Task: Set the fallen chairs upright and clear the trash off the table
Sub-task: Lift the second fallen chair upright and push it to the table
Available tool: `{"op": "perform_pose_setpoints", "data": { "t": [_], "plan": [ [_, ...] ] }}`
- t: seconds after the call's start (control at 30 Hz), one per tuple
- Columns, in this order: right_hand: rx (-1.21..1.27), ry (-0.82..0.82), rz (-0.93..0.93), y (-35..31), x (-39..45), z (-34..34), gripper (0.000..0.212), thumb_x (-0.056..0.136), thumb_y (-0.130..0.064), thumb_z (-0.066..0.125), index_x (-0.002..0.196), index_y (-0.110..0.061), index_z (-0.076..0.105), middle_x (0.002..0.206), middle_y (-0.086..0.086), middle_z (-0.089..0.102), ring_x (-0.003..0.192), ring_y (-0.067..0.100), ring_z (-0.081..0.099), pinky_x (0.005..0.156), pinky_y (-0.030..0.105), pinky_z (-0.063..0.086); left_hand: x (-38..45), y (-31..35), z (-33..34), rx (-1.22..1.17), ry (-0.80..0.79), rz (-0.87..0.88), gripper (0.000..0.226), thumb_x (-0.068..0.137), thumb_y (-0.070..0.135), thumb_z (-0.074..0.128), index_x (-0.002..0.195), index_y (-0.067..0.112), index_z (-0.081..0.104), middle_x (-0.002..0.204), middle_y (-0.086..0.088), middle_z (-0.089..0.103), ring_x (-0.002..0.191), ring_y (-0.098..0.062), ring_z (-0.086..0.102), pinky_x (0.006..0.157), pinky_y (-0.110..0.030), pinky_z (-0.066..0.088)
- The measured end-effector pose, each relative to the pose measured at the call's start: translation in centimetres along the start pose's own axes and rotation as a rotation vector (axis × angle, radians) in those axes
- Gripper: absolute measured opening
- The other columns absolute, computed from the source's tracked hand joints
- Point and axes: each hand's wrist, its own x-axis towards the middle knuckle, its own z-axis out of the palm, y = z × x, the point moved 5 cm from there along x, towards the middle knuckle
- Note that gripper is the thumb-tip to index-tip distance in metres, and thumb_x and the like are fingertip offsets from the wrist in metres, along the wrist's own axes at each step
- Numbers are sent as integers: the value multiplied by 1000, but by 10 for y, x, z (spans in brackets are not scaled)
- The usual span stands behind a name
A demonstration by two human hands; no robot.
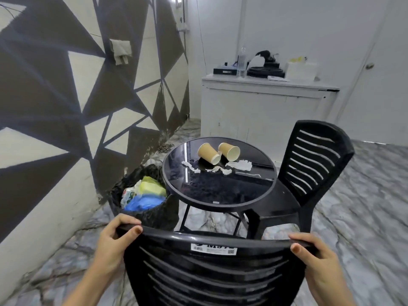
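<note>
Round glass table (174,171) holds trash; both hands (111,240) (312,253) grip near chair (212,272) top rail; label blurred, unreadable.

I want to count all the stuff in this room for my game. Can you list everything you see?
Chairs: 2, black; near chair gripped at bottom, far chair right of the table.
Table: 1, black, round, centre.
Paper cups: 2, tan, lying on the table.
Torn paper: several scraps, white, beside the cups.
Trash bag: 1, black, left of the table, holding coloured rubbish.
Cabinet: 1, white, back wall, gear on top.
Cloth: 1, grey, on the patterned wall.
Hands: left hand and right hand grip the near chair's top rail.
</note>
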Motion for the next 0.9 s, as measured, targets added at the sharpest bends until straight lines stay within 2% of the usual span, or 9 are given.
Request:
{"op": "perform_pose_setpoints", "data": {
  "t": [0.07,0.13,0.27,0.4,0.5,0.57,0.6,0.7,0.9],
  "plan": [
    [-2,28,-17,-4,3,-10,18,54,-3,66,69,-13,73,69,-4,72,67,5,65,65,12,53,9,-7,15,-14,-39,16,19,69,1,67,67,20,68,66,11,64,62,2,54,57,-6,41],
    [-6,54,-23,-8,5,-18,20,59,3,63,67,-13,73,71,-7,72,69,2,65,65,11,52,18,-14,29,-57,-87,-12,13,64,20,80,68,19,68,67,11,64,63,1,55,59,-6,41],
    [14,84,-30,-12,11,-25,18,56,0,60,63,-12,72,68,-7,70,66,3,64,62,11,51,40,-25,42,-105,-112,-57,56,33,59,85,67,18,67,70,10,64,68,-3,56,63,-8,43],
    [37,97,-5,-5,14,-22,10,61,-8,58,56,-9,67,63,-3,61,62,8,56,55,11,44,60,-31,43,-126,-175,-67,53,34,53,88,66,17,67,71,8,64,69,-6,57,64,-12,45],
    [60,108,29,9,13,-17,11,64,-11,58,55,-6,60,67,3,52,64,13,47,54,15,37,70,-37,39,-134,-243,-64,11,65,13,77,66,18,67,70,11,64,67,-2,59,64,-11,46],
    [76,104,48,22,12,-12,13,64,-12,58,53,-7,62,63,-3,54,60,9,47,52,14,37,73,-43,31,-128,-256,-59,18,69,-1,69,65,17,67,69,11,64,68,-1,59,64,-10,46],
    [75,89,51,28,12,-8,13,64,-12,58,53,-8,63,61,-6,55,58,8,48,50,13,37,74,-44,27,-146,-248,-66,14,62,12,78,65,15,65,69,11,64,70,-2,59,66,-10,46],
    [-2,-19,12,42,13,13,7,63,-13,63,61,-6,66,62,-9,56,61,5,51,55,10,41,72,-46,2,-176,-161,-98,55,30,50,89,63,14,65,68,9,64,72,-3,59,69,-11,46],
    [-156,-163,-81,53,16,32,24,52,-6,69,76,-12,71,74,-15,62,75,-2,59,71,7,45,46,-68,-31,-145,-170,-244,65,18,54,89,66,17,68,73,6,64,72,-4,61,61,-10,43]
  ]
}}
